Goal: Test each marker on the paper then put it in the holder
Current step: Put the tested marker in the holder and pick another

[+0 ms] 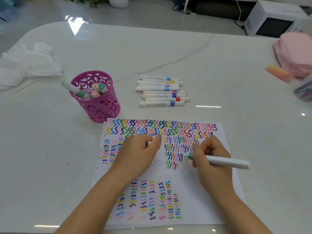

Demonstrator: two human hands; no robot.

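A white sheet of paper (199,196) covered in coloured squiggles lies at the near edge of the table. My right hand (211,154) grips a white marker (226,162) with its teal tip touching the paper. My left hand (140,152) rests on the sheet, closed around the marker's cap (147,143). A magenta cut-out holder (96,98) stands to the upper left with several capped markers inside. Beyond the paper lies a pile of several white markers (162,91) with coloured bands.
Crumpled white tissue (28,63) sits at the far left. A pink pouch (297,53) and a pink-orange eraser (278,73) are at the right edge, with a bag of markers (303,90) below them. A white microwave (273,21) stands on the floor beyond the table.
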